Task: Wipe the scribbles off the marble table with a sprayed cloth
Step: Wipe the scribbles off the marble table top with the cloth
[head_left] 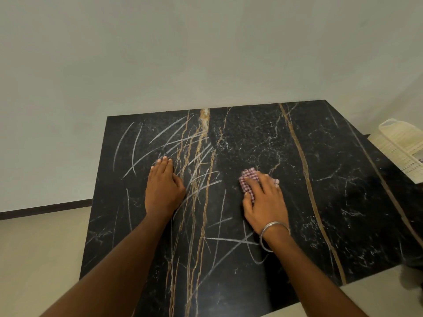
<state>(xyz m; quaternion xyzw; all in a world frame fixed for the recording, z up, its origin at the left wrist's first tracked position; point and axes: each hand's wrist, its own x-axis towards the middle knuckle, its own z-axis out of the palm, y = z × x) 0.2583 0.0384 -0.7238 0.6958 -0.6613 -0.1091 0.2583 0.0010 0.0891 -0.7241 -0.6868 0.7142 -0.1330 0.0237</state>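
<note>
Head view, looking down. Black marble surface [332, 202] with gold-brown veins running front to back and fine white veining. White scribbles [183, 156] cover the left half and the near middle: long curved strokes at the far left, crossed lines near the right wrist. Right half shows veining only, no strokes that I can make out.

Left hand [163, 188] lies palm down on the surface among the scribbles, fingers [163, 162] straight and together, grasping nothing.

Right hand [266, 202] presses a small red-and-white checked cloth [248, 179] flat against the surface near the middle. Cloth shows beyond the thumb side; fingers are spread over it and bent slightly at the tips, holding it down. Metal bangle [273, 234] on that wrist.

Room: plain pale wall [206, 53] behind the surface, dark skirting board [45, 209] at its foot on the left, light floor [34, 248]. Cream plastic basket [398, 147] with a perforated side at the right edge, partly out of view.
</note>
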